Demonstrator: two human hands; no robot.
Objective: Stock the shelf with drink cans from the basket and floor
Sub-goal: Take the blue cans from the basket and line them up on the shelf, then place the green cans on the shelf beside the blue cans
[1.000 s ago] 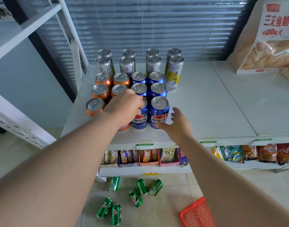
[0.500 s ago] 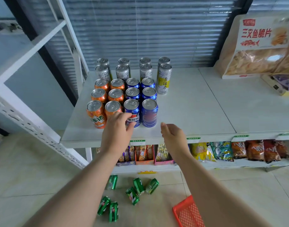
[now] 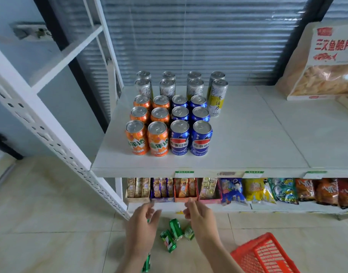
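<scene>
Hands: left hand (image 3: pixel 141 227) and right hand (image 3: pixel 198 219) are hanging side by side at the lower middle of the frame, fingers (image 3: pixel 189 208) loose and spread, gripping nothing.

Green cans (image 3: pixel 176 230): a little bunch is lying on its side on the floor at bottom centre, just past the hands. One more green can (image 3: pixel 146 263) is poking out under the left forearm at the bottom edge.

Basket (image 3: pixel 267 253): sitting on the floor in the lower right corner, partly cut off. I can't tell if anything's in it.

Shelf (image 3: pixel 248 134): orange cans (image 3: pixel 147 134) and blue cans (image 3: pixel 191 134) are standing in tight rows left of centre, with tall silver cans (image 3: pixel 181 83) behind. The stretch to their right is bare.

Worry 1: those floor cans are lying on their sides, so I'm guessing a clumsy nudge is sending one rolling under the lower shelf.

Worry 2: going for two at once with open fingers is probably asking for a drop — and a dented, fizzed-up can.

Worry 3: the snack boxes (image 3: pixel 181 190) are sitting right above the reach, so knuckles coming up could be clipping them.

Worry 4: the upright rows are packed close, so a new can set down sloppily beside the blue ones could be tipping the front row over the edge.

Worry 5: that stray can by the forearm is sitting low in the frame — easy to be kicking or stepping on.
</scene>
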